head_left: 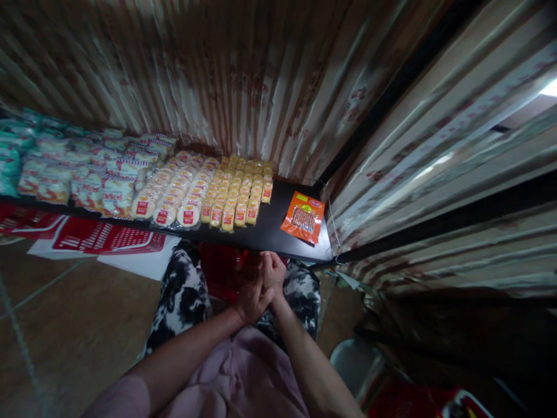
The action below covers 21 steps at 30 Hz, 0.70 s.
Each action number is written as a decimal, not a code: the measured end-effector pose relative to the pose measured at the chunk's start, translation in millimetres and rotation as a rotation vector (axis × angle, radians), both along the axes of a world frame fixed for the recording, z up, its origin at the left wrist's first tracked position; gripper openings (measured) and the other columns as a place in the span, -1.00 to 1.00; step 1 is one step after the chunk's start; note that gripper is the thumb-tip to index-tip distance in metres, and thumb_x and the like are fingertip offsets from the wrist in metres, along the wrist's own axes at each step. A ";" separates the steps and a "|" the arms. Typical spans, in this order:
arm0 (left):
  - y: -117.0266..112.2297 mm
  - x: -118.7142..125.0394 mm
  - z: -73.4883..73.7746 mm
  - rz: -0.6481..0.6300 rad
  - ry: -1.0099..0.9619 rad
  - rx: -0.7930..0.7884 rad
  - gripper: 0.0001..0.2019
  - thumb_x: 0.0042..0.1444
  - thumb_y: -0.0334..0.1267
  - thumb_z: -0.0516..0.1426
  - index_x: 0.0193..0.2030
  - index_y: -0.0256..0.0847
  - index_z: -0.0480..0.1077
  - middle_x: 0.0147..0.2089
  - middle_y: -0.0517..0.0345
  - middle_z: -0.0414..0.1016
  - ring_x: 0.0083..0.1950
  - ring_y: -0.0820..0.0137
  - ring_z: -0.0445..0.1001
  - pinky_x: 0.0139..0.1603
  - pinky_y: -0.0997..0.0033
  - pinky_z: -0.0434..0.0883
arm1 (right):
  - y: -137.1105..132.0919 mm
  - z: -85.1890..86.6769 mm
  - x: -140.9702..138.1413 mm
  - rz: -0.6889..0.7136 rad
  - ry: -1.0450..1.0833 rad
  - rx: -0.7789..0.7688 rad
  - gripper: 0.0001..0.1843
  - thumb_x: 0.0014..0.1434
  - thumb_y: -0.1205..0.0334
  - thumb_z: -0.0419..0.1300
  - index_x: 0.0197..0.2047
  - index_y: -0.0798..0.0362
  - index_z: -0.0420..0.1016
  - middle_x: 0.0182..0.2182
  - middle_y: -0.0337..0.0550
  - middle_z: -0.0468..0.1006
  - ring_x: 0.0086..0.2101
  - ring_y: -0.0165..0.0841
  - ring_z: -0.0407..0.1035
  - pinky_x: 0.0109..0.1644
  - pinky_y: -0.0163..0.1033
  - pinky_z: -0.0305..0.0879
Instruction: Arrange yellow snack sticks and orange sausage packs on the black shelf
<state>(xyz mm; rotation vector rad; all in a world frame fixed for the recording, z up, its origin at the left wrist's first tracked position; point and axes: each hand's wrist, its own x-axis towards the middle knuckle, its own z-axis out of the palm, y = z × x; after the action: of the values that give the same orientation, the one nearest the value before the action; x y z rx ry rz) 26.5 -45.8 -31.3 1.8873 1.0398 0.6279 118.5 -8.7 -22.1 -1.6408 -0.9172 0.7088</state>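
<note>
Above my lap, close to the shelf's front edge, my two hands rest against each other. My left hand [252,300] lies against the heel of my right hand, its thumb across and its fingers partly hidden. The fingers of my right hand [274,271] are curled in, and no object shows in either hand. Nearest to them on the black shelf [270,232] lies an orange packet of sausages [306,217], flat and slightly turned. Left of it stand rows of small yellow wrapped cakes [228,215] and round pale wrapped cakes [164,213].
White snack bags [118,191] and teal bags [9,165] fill the shelf's left part. Red baskets [108,235] sit beneath it. A corrugated wall [209,75] rises behind, with a dark beam [418,226] on the right. A round stool [354,363] stands at lower right.
</note>
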 end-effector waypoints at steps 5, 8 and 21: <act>-8.6 -17.1 -18.6 -0.058 0.288 -0.056 -0.59 0.23 -0.07 -0.14 -0.22 -0.29 0.43 -0.24 -0.08 0.54 -0.14 0.30 0.49 -0.10 0.41 0.33 | -14.9 -34.9 -4.9 0.226 -0.229 -0.416 -0.64 0.18 0.11 -0.08 -0.31 0.03 0.52 -0.56 -0.24 0.53 -0.48 -0.42 0.40 -0.36 -0.40 0.23; -6.4 -26.2 -25.9 -0.104 0.419 -0.055 -0.50 0.25 -0.03 -0.19 -0.34 -0.27 0.47 -0.28 -0.06 0.53 -0.17 0.33 0.48 -0.11 0.43 0.32 | -16.7 -50.3 -8.0 0.339 -0.292 -0.629 -0.70 0.16 0.20 -0.02 -0.24 0.03 0.55 -0.35 -0.14 0.60 -0.31 -0.38 0.45 -0.29 -0.41 0.23; 20.7 -37.8 -57.2 0.034 0.584 -0.280 -0.63 0.26 -0.25 -0.17 -0.19 -0.26 0.45 -0.13 -0.01 0.52 -0.03 0.38 0.43 0.01 0.48 0.25 | -15.7 -96.6 -9.9 0.490 -0.266 -0.804 -0.72 0.12 0.23 0.06 -0.21 0.11 0.56 -0.30 -0.02 0.60 -0.27 -0.33 0.46 -0.32 -0.40 0.21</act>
<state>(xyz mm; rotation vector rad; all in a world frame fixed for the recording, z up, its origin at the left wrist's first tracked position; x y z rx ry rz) -11.3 -25.1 -88.6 1.8386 1.4414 -0.0726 108.6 -24.4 -118.7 -2.2711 -1.3575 1.3385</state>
